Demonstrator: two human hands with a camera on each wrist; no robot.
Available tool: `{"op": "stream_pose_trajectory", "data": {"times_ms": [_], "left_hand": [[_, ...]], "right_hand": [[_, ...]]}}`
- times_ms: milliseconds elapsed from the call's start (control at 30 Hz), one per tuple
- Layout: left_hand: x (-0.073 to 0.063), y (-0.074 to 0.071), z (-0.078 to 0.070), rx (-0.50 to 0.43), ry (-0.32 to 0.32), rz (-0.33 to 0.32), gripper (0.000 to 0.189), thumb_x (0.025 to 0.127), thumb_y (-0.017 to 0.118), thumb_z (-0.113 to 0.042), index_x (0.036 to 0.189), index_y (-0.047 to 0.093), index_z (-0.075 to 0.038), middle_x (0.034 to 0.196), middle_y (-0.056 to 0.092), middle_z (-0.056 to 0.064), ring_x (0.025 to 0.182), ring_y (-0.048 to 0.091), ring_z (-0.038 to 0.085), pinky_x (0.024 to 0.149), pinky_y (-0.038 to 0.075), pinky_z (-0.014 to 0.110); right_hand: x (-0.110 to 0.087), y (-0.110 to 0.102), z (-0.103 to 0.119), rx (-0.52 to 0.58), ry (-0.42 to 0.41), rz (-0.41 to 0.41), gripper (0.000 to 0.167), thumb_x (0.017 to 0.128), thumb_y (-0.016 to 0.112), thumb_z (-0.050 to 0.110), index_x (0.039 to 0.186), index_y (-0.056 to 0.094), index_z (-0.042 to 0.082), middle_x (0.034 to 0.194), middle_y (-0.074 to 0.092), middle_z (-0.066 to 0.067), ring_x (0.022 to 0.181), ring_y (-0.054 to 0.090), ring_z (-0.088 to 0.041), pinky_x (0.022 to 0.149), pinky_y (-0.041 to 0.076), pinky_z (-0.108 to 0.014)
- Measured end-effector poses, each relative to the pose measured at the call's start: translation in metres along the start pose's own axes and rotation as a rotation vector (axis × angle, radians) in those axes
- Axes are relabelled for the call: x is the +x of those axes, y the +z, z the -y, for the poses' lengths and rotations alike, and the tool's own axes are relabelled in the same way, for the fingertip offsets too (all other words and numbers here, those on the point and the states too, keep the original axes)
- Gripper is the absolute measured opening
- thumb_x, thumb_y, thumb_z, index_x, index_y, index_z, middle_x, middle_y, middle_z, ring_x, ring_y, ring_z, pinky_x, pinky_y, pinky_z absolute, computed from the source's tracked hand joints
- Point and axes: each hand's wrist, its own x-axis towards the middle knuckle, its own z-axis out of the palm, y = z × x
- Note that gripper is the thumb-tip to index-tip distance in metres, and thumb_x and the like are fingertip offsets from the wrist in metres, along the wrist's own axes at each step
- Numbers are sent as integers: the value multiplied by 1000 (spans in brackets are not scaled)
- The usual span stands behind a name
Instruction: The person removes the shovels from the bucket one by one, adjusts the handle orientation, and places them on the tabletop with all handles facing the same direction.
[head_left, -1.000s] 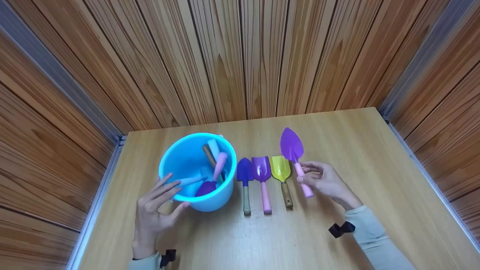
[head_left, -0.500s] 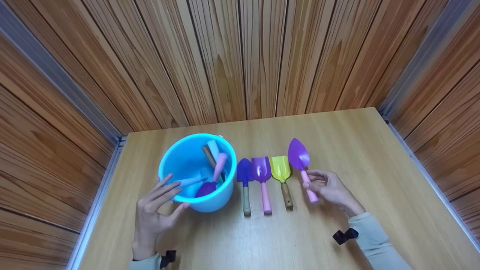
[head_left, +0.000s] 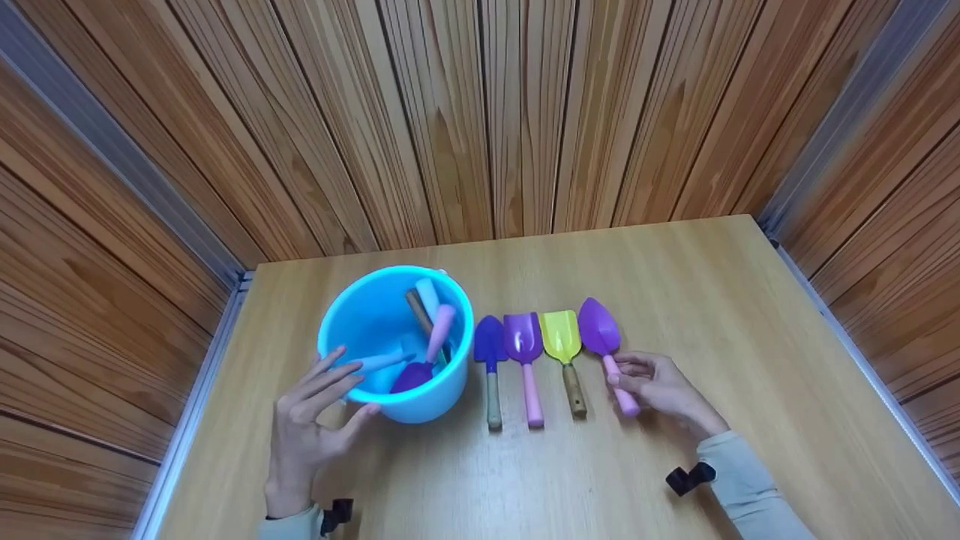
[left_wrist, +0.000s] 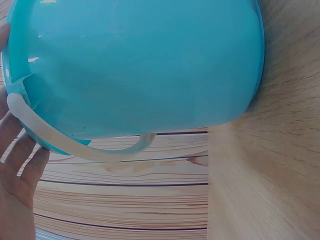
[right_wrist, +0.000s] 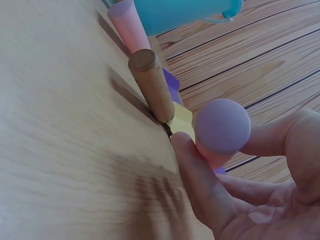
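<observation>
Between thumb and fingers, my right hand (head_left: 660,386) pinches the pink handle of a purple trowel (head_left: 599,328), blade pointing away; in the right wrist view the round handle end (right_wrist: 223,126) faces the camera. To its left lie a yellow shovel (head_left: 561,334) with a wooden handle, a purple shovel (head_left: 523,337) with a pink handle, and a dark blue trowel (head_left: 490,339), side by side. My left hand (head_left: 307,427) rests with extended fingers on the rim of a blue bucket (head_left: 442,401). Inside the bucket are several tools, including a purple one with a pink handle (head_left: 441,330).
The bucket's white carrying handle (left_wrist: 75,145) hangs down its side in the left wrist view. A wooden table (head_left: 480,487) bears everything, with plank walls (head_left: 480,120) behind and at both sides.
My right hand has brought the purple trowel down and slightly right, to the end of the row beside the yellow shovel. The left hand and bucket look almost unmoved.
</observation>
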Motion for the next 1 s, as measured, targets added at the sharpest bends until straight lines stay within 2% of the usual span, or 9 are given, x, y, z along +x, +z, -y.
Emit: {"op": "stream_pose_trajectory", "data": {"times_ms": [333,567,733,900,1000], "left_hand": [[0,-1,-1,23,-10,20,51,68,102,-19,116,85,-14,123,80,-3,133,69,28,115,47,29],[0,-1,-1,18,-19,14,52,67,102,-18,115,85,-13,123,81,-1,132,69,30,116,45,27],[0,0,1,13,-2,-1,53,64,102,-16,114,85,-12,122,81,0,131,70,32,116,45,28],[0,1,2,-1,31,-8,56,62,103,-13,115,85,-12,122,81,2,132,69,32,117,45,34],[1,0,2,1,34,-2,57,63,102,-14,118,84,-16,123,80,1,133,68,30,117,45,35]], "right_hand": [[-1,-7,-4,-25,30,21,64,102,73,12,152,43,-14,123,71,-24,99,77,-26,84,68,-37],[1,-10,-5,-38,25,52,64,103,72,15,152,42,-14,120,74,-23,99,78,-26,84,68,-36],[4,-10,-7,-38,34,62,63,103,72,15,152,44,-14,118,74,-23,98,77,-23,82,68,-35],[6,-8,-8,-88,34,53,65,102,74,17,152,45,-13,120,72,-21,96,77,-21,78,67,-33],[6,-5,-8,-117,45,30,64,100,76,17,151,48,-10,119,69,-17,94,76,-21,76,67,-33]]}}
